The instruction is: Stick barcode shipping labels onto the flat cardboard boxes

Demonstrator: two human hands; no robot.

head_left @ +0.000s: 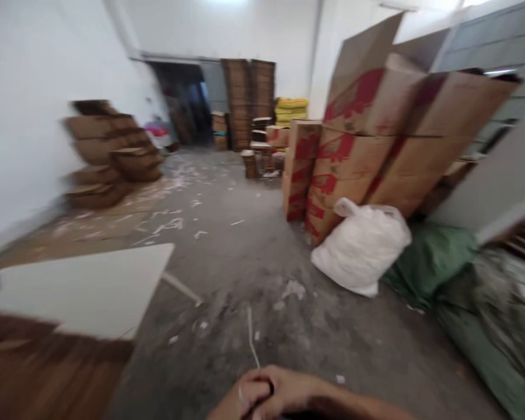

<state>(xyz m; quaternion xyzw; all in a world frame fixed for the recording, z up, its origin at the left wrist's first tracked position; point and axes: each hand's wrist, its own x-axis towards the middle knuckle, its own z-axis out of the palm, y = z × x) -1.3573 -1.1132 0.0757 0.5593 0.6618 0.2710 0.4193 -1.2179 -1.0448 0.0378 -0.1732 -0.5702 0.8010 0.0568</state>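
Left hand (pixel 240 398) and right hand (pixel 291 388): are clasping each other, curled closed, showing nothing held.
Strip (pixel 250 329): is lying on floor (pixel 245 233), just beyond them.
Handling: I am judging it light, limp, best pinched by one end.

Hands: two, one left hand (pixel 236 401), one right hand (pixel 291 388). White plastic bag (pixel 363 248): one. Pale flat board (pixel 91 291): one. Dark doorway (pixel 184 105): one. Tall brown stacks (pixel 237 105) beside it: two. Yellow sacks (pixel 291 112): at least three, one pile. Red-printed cartons (pixel 354 154): at least six. Brown cartons (pixel 100 143) near left wall: several, too blurred for exact counting. Floor scraps (pixel 294 289): many.
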